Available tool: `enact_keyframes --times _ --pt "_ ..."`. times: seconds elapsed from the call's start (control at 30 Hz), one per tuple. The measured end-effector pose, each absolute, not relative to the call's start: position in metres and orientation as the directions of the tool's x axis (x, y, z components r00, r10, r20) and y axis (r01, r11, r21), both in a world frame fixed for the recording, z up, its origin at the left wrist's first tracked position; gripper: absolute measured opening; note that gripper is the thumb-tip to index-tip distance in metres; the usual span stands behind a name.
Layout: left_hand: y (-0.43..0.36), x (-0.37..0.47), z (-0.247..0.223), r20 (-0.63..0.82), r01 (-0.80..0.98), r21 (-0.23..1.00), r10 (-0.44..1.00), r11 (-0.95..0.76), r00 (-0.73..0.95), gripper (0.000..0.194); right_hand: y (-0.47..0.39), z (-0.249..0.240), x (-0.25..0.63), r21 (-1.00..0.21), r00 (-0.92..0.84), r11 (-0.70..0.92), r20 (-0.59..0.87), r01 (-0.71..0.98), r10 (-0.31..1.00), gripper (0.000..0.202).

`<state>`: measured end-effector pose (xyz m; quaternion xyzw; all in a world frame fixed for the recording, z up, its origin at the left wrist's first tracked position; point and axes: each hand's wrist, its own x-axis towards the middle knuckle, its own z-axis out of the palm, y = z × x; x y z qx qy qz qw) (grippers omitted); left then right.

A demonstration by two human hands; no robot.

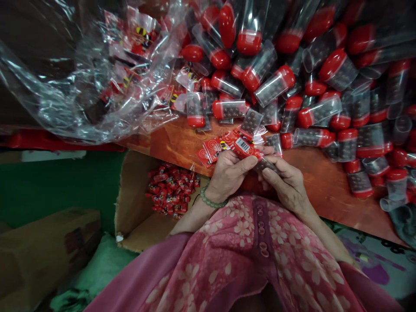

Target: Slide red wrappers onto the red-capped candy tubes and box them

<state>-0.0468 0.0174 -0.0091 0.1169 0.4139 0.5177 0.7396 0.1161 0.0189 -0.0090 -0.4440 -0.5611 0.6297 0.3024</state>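
My left hand, with a green bead bracelet at the wrist, pinches a red printed packet that shows a barcode. Close beside it, my right hand grips a clear tube of dark beads, whose near end is hidden by the fingers. Packet and tube meet between the two thumbs; how far the tube sits inside the packet I cannot tell. More flat red printed packets lie on the wooden table just beyond my left hand.
Many red-capped tubes of dark beads are heaped across the table. A large clear plastic bag with printed packets stands at the left. Below the table edge, a cardboard box holds small red packed items.
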Motion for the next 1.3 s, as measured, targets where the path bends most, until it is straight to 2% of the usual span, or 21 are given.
enact_keyframes --times 0.07,0.13,0.23,0.33,0.4,0.53,0.67,0.73,0.83,0.93,1.0,1.13,1.23,1.3 --pt "0.016 -0.046 -0.006 -0.499 -0.667 0.598 0.858 0.444 0.123 0.04 0.018 -0.009 0.117 -0.961 -0.432 -0.27 -0.271 0.065 0.86 0.022" --pt "0.015 -0.045 -0.005 -0.501 -0.668 0.595 0.856 0.447 0.127 0.04 0.017 -0.008 0.118 -0.966 -0.408 -0.236 -0.258 0.103 0.876 0.024" --pt "0.016 -0.044 -0.006 -0.492 -0.671 0.607 0.864 0.427 0.104 0.036 0.017 -0.005 0.119 -0.95 -0.381 0.044 -0.082 0.31 0.921 0.022" --pt "0.017 -0.043 -0.008 -0.467 -0.671 0.635 0.882 0.384 0.064 0.031 0.018 -0.003 0.121 -0.815 -0.419 0.345 0.14 0.466 0.897 0.021" --pt "0.018 -0.041 -0.009 -0.449 -0.669 0.646 0.892 0.367 0.056 0.029 0.018 -0.004 0.122 -0.716 -0.439 0.466 0.244 0.52 0.865 0.023" --pt "0.02 -0.037 -0.009 -0.46 -0.66 0.651 0.886 0.374 0.048 0.032 0.019 -0.009 0.123 -0.554 -0.456 0.566 0.339 0.61 0.823 0.026" --pt "0.023 -0.035 -0.009 -0.497 -0.643 0.649 0.867 0.407 0.047 0.039 0.019 -0.013 0.124 -0.499 -0.454 0.576 0.355 0.647 0.818 0.027" --pt "0.023 -0.035 -0.01 -0.496 -0.64 0.651 0.867 0.408 0.048 0.04 0.021 -0.013 0.124 -0.527 -0.447 0.572 0.357 0.628 0.82 0.027" --pt "0.022 -0.036 -0.014 -0.495 -0.628 0.662 0.868 0.408 0.043 0.038 0.025 -0.009 0.124 -0.666 -0.428 0.503 0.292 0.55 0.855 0.023" --pt "0.019 -0.037 -0.02 -0.49 -0.59 0.687 0.87 0.423 0.052 0.035 0.028 -0.003 0.124 -0.844 -0.414 0.313 0.12 0.436 0.902 0.017" --pt "0.017 -0.037 -0.022 -0.485 -0.566 0.703 0.872 0.431 0.061 0.032 0.029 -0.003 0.125 -0.911 -0.411 0.183 0.017 0.369 0.912 0.016" --pt "0.015 -0.037 -0.025 -0.469 -0.571 0.708 0.881 0.416 0.06 0.028 0.026 -0.01 0.124 -0.951 -0.351 -0.003 -0.118 0.309 0.929 0.022" --pt "0.013 -0.037 -0.026 -0.44 -0.566 0.699 0.887 0.438 0.142 0.029 0.025 -0.016 0.123 -0.972 -0.305 -0.156 -0.204 0.174 0.93 0.033" --pt "0.012 -0.037 -0.026 -0.426 -0.56 0.69 0.883 0.459 0.199 0.033 0.025 -0.019 0.121 -0.975 -0.304 -0.203 -0.221 0.091 0.927 0.038"
